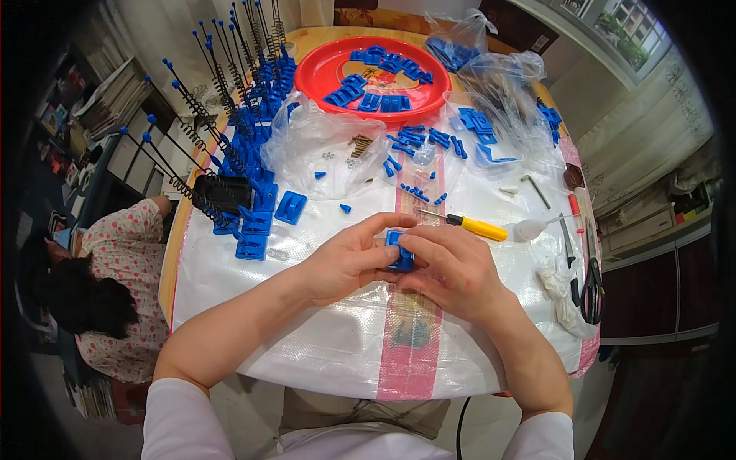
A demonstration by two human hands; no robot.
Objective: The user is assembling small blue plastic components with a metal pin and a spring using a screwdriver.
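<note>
White woven sheet w/ pink-edged band covers our round wooden table & runs under our fingers; window far off, beyond fingers to R. We've got the task's thing, a small blue piece, btwn both hands, just above the sheet. L hand: thumb on the piece's L side, index stretched past its far edge, so grip narrow. R hand: thumb & fingers bunched close on the piece's R side; exact fingertip contact partly hidden.

Just beyond R fingers: yellow screwdriver, tip pointing L, near L index. Farther past fingers: tiny blue pegs, clear plastic bag w/ brass screws, then red tray w/ blue parts in it. Well L of fingers: blue stands w/ black springs, plus black box among them. R of fingers, toward table edge: hex key, black-handled scissors. Well L, off the table: another person in patterned top.
</note>
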